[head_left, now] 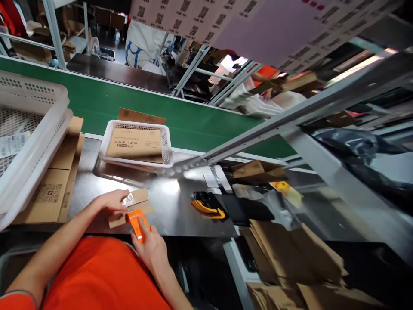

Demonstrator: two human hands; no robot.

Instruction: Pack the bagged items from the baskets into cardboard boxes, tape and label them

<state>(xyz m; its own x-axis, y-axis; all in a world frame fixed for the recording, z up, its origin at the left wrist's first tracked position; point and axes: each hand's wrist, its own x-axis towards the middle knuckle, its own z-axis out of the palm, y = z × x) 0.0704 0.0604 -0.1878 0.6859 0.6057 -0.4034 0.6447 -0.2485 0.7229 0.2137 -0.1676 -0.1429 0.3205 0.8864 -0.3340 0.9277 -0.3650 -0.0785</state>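
Observation:
A small cardboard box (116, 220) with raised flaps sits at the table's front edge. My left hand (112, 200) is closed on its left side, and a shiny clear piece shows by the fingertips. In my right hand (152, 249) is an orange tape dispenser (137, 220), its front end up against the box. What lies inside the box cannot be made out. Behind both hands stands a white plastic basket (170, 148) with a flat brown carton (135, 144) in it.
Large white crates (38, 148) and folded cardboard (53, 193) stand at the left. A black and yellow handheld device (208, 205) lies on the metal table (180, 215). Brown paper packaging (290, 254) is piled at the right. A slanted metal post (251, 133) crosses above; a green belt (193, 114) runs behind.

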